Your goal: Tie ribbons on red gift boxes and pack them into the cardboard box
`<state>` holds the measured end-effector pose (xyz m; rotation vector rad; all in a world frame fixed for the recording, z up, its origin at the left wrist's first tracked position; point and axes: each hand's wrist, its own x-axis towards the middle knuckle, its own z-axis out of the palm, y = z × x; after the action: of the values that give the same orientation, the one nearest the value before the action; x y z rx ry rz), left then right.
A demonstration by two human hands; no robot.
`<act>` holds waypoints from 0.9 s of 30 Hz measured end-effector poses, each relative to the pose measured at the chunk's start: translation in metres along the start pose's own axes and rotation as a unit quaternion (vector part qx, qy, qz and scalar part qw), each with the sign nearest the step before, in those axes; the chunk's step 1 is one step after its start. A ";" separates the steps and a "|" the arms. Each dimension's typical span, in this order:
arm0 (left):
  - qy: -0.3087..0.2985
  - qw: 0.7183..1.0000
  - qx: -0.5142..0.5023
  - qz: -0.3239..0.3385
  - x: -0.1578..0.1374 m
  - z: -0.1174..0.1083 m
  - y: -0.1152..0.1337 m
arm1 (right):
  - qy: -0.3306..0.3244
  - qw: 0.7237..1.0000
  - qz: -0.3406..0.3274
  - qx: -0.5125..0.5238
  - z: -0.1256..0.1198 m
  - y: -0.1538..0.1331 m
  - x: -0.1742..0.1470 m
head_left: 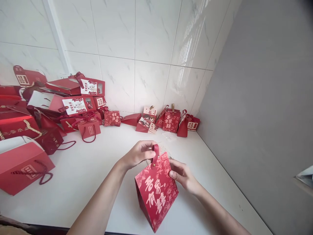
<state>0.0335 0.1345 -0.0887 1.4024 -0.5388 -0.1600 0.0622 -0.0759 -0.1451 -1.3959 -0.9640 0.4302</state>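
Note:
A red gift box (157, 192) with pink flowers and pale Chinese characters is held tilted over the white table, its printed face toward me. At its top edge my left hand (143, 152) pinches the dark red strap handle (155, 156), which is fixed with a small gold rivet. My right hand (183, 176) grips the box's right edge, thumb on the printed face and fingers behind it. Just past the box, partly hidden, lies a clear sheet with small dots (165, 150).
Red gift boxes and bags (78, 106) are heaped at the left, one large rope-handled box (24, 166) nearest me. Several smaller boxes (171, 121) stand along the tiled wall (117, 81). A grey panel (256, 114) bounds the white table (97, 182) on the right.

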 end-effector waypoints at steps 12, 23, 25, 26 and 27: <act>0.412 0.873 0.084 0.248 0.003 -0.018 -0.005 | -0.061 0.849 0.179 -0.494 -0.023 0.025 0.000; 0.387 0.644 0.566 0.340 0.004 -0.009 -0.016 | 0.063 0.828 0.189 -0.524 -0.084 0.062 -0.010; 0.355 0.655 0.575 0.338 0.005 -0.006 -0.020 | 0.114 0.836 0.139 -0.519 -0.097 0.071 -0.013; 0.335 0.666 0.575 0.336 0.006 -0.005 -0.022 | 0.136 0.837 0.116 -0.517 -0.102 0.074 -0.013; 0.315 0.680 0.571 0.335 0.007 -0.005 -0.024 | 0.155 0.837 0.098 -0.516 -0.106 0.076 -0.013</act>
<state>0.0464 0.1314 -0.1101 2.1694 -0.5254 1.4689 0.1577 -0.1392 -0.2094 -2.4656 -0.7873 -0.2502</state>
